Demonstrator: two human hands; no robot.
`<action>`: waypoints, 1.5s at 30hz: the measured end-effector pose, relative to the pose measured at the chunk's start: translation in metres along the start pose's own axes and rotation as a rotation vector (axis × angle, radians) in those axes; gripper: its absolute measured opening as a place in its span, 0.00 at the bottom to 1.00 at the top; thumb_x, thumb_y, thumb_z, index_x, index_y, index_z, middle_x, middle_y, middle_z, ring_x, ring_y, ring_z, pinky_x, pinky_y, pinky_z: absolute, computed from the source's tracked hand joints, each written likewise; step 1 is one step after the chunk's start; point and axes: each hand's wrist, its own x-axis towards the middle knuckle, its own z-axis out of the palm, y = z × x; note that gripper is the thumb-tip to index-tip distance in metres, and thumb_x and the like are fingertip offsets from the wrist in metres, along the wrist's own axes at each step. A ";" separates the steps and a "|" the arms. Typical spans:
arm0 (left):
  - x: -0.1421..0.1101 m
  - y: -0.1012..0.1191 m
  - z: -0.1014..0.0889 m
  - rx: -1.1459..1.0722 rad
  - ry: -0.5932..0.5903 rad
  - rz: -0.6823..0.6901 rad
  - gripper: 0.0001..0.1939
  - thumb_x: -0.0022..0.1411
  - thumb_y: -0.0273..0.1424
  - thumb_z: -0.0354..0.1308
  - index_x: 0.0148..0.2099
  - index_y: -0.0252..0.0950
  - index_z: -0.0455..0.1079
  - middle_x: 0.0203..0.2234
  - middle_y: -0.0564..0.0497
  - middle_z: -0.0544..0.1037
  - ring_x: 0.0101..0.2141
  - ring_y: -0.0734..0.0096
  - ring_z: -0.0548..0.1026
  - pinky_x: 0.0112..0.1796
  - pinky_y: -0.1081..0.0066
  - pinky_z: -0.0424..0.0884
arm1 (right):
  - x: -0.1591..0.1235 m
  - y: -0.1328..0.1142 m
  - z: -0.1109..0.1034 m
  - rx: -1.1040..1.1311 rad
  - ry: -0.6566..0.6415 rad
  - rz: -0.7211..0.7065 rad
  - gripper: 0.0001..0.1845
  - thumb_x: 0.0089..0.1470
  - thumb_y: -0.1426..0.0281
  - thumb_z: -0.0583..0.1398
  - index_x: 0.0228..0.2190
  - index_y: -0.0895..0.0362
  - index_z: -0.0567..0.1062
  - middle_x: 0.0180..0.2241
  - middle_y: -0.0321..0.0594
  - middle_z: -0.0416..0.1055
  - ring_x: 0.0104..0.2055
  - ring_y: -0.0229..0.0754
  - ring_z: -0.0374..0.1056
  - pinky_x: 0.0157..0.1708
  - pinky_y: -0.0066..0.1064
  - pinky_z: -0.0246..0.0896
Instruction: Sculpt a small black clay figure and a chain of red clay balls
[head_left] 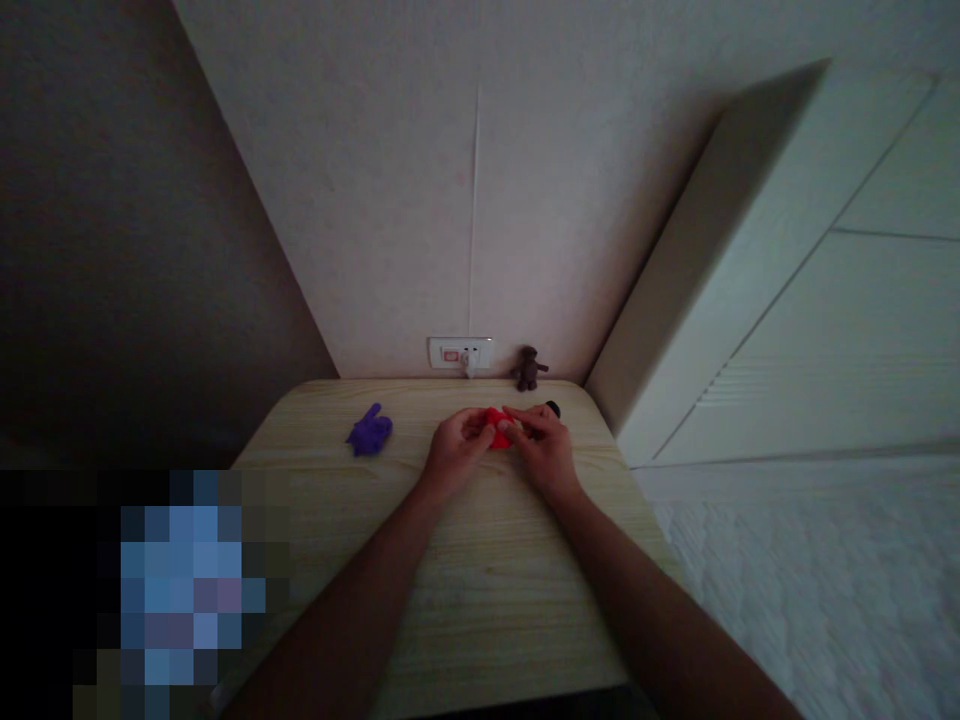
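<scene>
Between my two hands is a small bright red piece (499,437) of what looks like modelling clay, held over the wooden tabletop. The fingers of my left hand (455,442) are closed on its left side. My right hand (549,450) pinches it from the right, thumb and forefinger against it. Its exact shape is partly hidden by my fingers. Just behind my right hand a small black round thing (553,409) peeks out, mostly covered. Left of my hands lies a purple lump (369,432) with a part sticking up, apparently clay too.
A small dark brown bear-like figure (529,370) stands at the table's back edge. On the wall behind is a socket panel (460,353) with a plug in it. A pale cabinet (750,300) rises at the right, beside a quilted white surface (810,580). Pixelation covers the lower left.
</scene>
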 end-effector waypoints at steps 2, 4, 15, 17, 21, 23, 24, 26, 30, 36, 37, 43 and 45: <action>0.001 0.000 0.001 0.018 0.058 0.002 0.17 0.58 0.39 0.68 0.44 0.32 0.78 0.39 0.41 0.86 0.38 0.62 0.84 0.42 0.65 0.79 | -0.003 -0.004 0.000 -0.131 0.013 -0.072 0.16 0.52 0.58 0.72 0.43 0.48 0.87 0.28 0.37 0.72 0.29 0.41 0.64 0.34 0.37 0.67; 0.001 0.001 0.001 0.059 0.136 0.006 0.14 0.59 0.37 0.67 0.43 0.32 0.78 0.38 0.42 0.86 0.37 0.64 0.84 0.41 0.65 0.79 | -0.005 -0.008 0.000 -0.182 -0.013 -0.107 0.16 0.54 0.61 0.71 0.45 0.50 0.87 0.29 0.39 0.74 0.29 0.41 0.68 0.35 0.38 0.69; -0.001 0.014 -0.002 0.013 0.136 -0.031 0.19 0.52 0.39 0.73 0.41 0.31 0.81 0.33 0.43 0.86 0.32 0.63 0.83 0.38 0.66 0.79 | -0.006 0.001 0.003 0.085 -0.120 0.213 0.20 0.42 0.61 0.78 0.38 0.53 0.87 0.36 0.44 0.85 0.37 0.48 0.80 0.45 0.43 0.77; -0.001 0.013 -0.003 0.004 0.104 -0.034 0.19 0.52 0.40 0.74 0.41 0.31 0.82 0.33 0.43 0.87 0.33 0.61 0.84 0.38 0.65 0.79 | -0.004 0.002 0.002 0.170 -0.137 0.283 0.19 0.40 0.61 0.78 0.36 0.54 0.87 0.36 0.43 0.86 0.37 0.48 0.81 0.46 0.42 0.77; 0.000 0.009 -0.004 0.047 0.075 -0.018 0.17 0.54 0.41 0.72 0.39 0.33 0.84 0.33 0.43 0.87 0.33 0.61 0.84 0.37 0.66 0.78 | -0.003 0.003 0.001 0.179 -0.119 0.303 0.18 0.37 0.63 0.79 0.32 0.56 0.86 0.32 0.44 0.85 0.34 0.47 0.81 0.41 0.39 0.77; 0.000 0.008 -0.004 0.082 0.068 -0.012 0.17 0.55 0.41 0.71 0.39 0.33 0.84 0.33 0.43 0.87 0.33 0.61 0.84 0.36 0.67 0.77 | -0.003 0.003 0.002 0.135 -0.097 0.300 0.15 0.39 0.65 0.77 0.31 0.56 0.85 0.31 0.44 0.85 0.31 0.46 0.80 0.38 0.37 0.76; 0.000 0.007 -0.003 0.097 0.066 -0.010 0.16 0.55 0.41 0.71 0.39 0.33 0.84 0.34 0.43 0.87 0.33 0.61 0.84 0.36 0.67 0.77 | -0.003 0.003 0.003 0.108 -0.084 0.298 0.12 0.40 0.66 0.76 0.30 0.56 0.85 0.30 0.44 0.84 0.30 0.45 0.79 0.36 0.36 0.75; -0.001 0.007 -0.003 0.117 0.057 -0.006 0.16 0.56 0.41 0.70 0.40 0.33 0.84 0.34 0.43 0.87 0.33 0.62 0.83 0.37 0.67 0.76 | -0.003 0.001 0.004 0.051 -0.065 0.293 0.08 0.43 0.68 0.73 0.28 0.57 0.84 0.28 0.43 0.84 0.29 0.43 0.77 0.33 0.34 0.73; -0.001 0.007 -0.002 0.109 0.057 -0.001 0.15 0.58 0.40 0.69 0.41 0.33 0.84 0.35 0.44 0.87 0.35 0.61 0.84 0.39 0.66 0.77 | -0.002 -0.003 0.003 -0.027 -0.053 0.282 0.05 0.43 0.71 0.69 0.27 0.57 0.84 0.26 0.40 0.82 0.26 0.41 0.74 0.29 0.32 0.67; -0.001 0.009 0.000 0.039 0.054 0.003 0.19 0.57 0.42 0.71 0.45 0.33 0.83 0.41 0.42 0.87 0.41 0.58 0.85 0.46 0.62 0.78 | 0.001 0.001 0.003 0.055 -0.027 0.268 0.07 0.44 0.67 0.69 0.27 0.57 0.83 0.26 0.39 0.81 0.26 0.41 0.73 0.29 0.31 0.67; -0.001 0.009 0.001 0.035 0.058 0.012 0.20 0.57 0.42 0.71 0.46 0.33 0.83 0.42 0.41 0.87 0.43 0.58 0.85 0.47 0.62 0.78 | 0.001 0.002 0.004 0.093 -0.013 0.256 0.08 0.44 0.66 0.70 0.28 0.56 0.83 0.27 0.40 0.81 0.27 0.41 0.74 0.30 0.32 0.68; -0.003 0.008 0.000 0.103 0.063 0.028 0.22 0.57 0.39 0.72 0.52 0.35 0.81 0.46 0.42 0.86 0.44 0.57 0.85 0.48 0.62 0.79 | -0.002 0.000 0.004 0.122 -0.037 0.162 0.23 0.52 0.60 0.71 0.49 0.52 0.80 0.32 0.40 0.82 0.34 0.45 0.77 0.38 0.37 0.74; -0.004 0.008 -0.001 0.144 0.073 0.053 0.19 0.59 0.39 0.70 0.49 0.35 0.83 0.45 0.42 0.86 0.44 0.57 0.85 0.48 0.61 0.79 | -0.004 -0.003 0.002 0.026 -0.049 0.070 0.26 0.54 0.59 0.71 0.53 0.50 0.80 0.37 0.42 0.81 0.35 0.44 0.76 0.40 0.38 0.75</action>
